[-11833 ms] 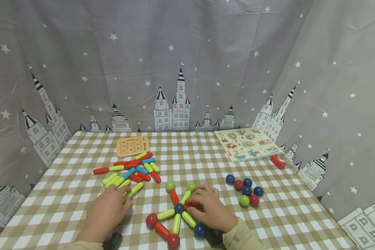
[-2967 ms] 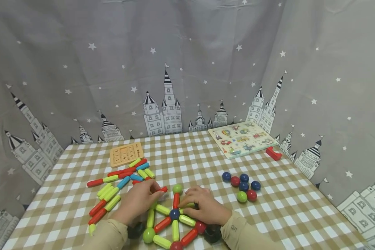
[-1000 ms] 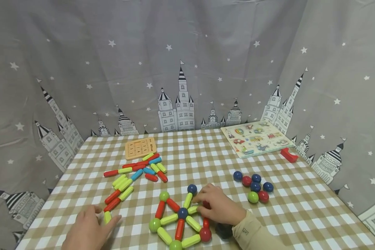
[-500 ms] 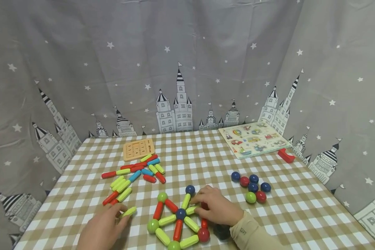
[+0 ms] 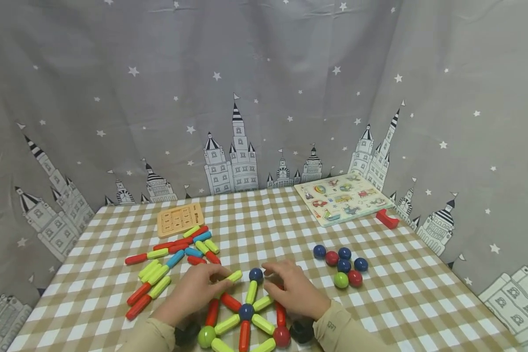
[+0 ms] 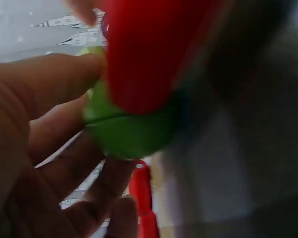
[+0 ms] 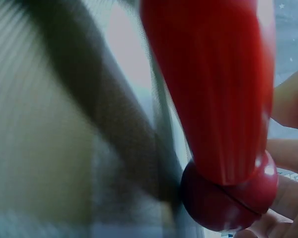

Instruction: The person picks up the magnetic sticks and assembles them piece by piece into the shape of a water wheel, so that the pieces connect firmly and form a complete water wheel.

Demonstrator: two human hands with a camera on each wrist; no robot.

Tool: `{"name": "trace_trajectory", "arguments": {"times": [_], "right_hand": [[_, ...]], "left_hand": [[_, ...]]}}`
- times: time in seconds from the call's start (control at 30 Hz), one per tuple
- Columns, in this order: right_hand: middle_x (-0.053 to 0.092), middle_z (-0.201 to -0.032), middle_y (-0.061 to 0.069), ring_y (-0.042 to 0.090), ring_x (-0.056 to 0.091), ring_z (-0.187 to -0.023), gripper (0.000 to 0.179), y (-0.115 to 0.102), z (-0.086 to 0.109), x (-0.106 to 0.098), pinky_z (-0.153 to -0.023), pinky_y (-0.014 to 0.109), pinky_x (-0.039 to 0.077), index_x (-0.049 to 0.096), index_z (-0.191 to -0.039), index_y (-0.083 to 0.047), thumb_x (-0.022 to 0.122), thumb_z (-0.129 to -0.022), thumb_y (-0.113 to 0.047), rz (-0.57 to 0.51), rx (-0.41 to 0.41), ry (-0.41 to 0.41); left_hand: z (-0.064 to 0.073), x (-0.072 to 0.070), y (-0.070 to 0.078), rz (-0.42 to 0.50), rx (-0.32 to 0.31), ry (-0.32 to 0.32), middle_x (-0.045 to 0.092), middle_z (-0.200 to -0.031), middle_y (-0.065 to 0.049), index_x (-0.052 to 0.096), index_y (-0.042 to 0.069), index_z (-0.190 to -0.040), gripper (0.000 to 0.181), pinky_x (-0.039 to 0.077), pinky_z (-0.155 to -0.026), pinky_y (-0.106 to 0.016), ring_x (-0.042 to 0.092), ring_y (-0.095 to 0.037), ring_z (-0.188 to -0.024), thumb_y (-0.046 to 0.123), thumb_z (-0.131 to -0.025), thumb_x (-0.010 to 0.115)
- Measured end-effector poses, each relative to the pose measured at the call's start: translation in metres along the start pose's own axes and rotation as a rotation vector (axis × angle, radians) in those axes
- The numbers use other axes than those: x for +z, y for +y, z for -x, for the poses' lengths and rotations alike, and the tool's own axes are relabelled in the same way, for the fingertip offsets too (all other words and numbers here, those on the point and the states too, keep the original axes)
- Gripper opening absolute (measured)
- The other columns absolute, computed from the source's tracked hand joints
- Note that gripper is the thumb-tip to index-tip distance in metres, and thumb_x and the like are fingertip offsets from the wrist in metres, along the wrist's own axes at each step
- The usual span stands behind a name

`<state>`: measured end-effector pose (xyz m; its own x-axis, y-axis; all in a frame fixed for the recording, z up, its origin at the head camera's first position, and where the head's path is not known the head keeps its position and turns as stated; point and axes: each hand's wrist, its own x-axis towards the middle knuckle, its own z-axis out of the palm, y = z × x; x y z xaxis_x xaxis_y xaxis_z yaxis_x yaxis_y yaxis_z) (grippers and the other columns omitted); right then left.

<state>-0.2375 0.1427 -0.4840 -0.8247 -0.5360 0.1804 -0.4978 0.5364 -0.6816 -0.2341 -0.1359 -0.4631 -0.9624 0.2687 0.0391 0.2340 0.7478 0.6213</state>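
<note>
My left hand (image 5: 195, 293) pinches a yellow-green rod (image 5: 234, 276) between thumb and fingers, its tip near a blue ball (image 5: 255, 275). A green ball (image 6: 131, 131) with a red rod (image 6: 144, 54) fills the left wrist view. The wheel-like build of rods and balls has a blue centre ball (image 5: 246, 312). My right hand (image 5: 299, 292) grips its right side; in the right wrist view the fingers (image 7: 290, 153) lie round a red ball (image 7: 231, 193) joined to a red rod (image 7: 213, 89). In the head view this ball is mostly hidden under the hand.
Several loose rods (image 5: 158, 276) lie at the left. Loose balls (image 5: 344, 266) cluster at the right. A wooden number puzzle (image 5: 180, 219), a picture board (image 5: 341, 198) and a red arched block (image 5: 387, 218) lie towards the back on the checked cloth.
My left hand has picked up a yellow-green rod at the near left and carried it right to the build. My right hand stays at the build's right side, index finger and thumb farther apart.
</note>
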Motion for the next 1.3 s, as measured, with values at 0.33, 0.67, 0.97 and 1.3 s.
{"name": "trace_trajectory", "arguments": {"times": [0.33,0.67,0.97,1.3], "right_hand": [[0.064,-0.135,-0.003,0.015,0.053,-0.118,0.045,-0.010,-0.003,-0.006,-0.100,0.039,0.048,0.060,-0.144,-0.017,0.064,-0.101,-0.029,0.050,-0.038,-0.020],[0.059,-0.133,-0.008,0.012,0.048,-0.122,0.039,-0.014,0.006,-0.013,-0.103,0.042,0.043,0.065,-0.136,-0.022,0.068,-0.098,-0.025,0.058,-0.143,-0.032],[0.066,-0.103,-0.006,0.010,0.053,-0.098,0.019,-0.025,0.018,-0.024,-0.083,0.024,0.047,0.077,-0.113,-0.024,0.075,-0.094,-0.029,0.068,-0.162,-0.077],[0.066,-0.101,-0.008,0.007,0.052,-0.091,0.017,-0.013,0.005,-0.009,-0.077,0.019,0.044,0.077,-0.113,-0.025,0.073,-0.096,-0.026,0.060,-0.147,-0.120]], "left_hand": [[0.008,0.002,-0.003,-0.016,0.078,0.024,0.071,-0.092,0.019,0.079,0.028,-0.101,0.011,0.053,-0.081,-0.028,0.063,-0.001,-0.087,0.031,-0.091,0.080],[0.014,0.001,0.006,-0.034,0.047,0.053,0.071,-0.089,0.014,0.076,0.023,-0.096,0.009,0.053,-0.076,-0.028,0.064,-0.004,-0.084,0.024,-0.089,0.082],[0.038,-0.003,0.026,-0.103,-0.301,0.003,0.060,-0.085,-0.002,0.061,0.010,-0.126,0.051,0.046,-0.057,-0.032,0.054,-0.017,-0.068,0.031,-0.085,0.082],[0.015,-0.037,-0.029,-0.391,-0.102,0.143,0.062,-0.118,-0.016,0.065,0.009,-0.126,0.039,0.056,-0.083,-0.052,0.063,-0.032,-0.102,0.019,-0.091,0.079]]}}
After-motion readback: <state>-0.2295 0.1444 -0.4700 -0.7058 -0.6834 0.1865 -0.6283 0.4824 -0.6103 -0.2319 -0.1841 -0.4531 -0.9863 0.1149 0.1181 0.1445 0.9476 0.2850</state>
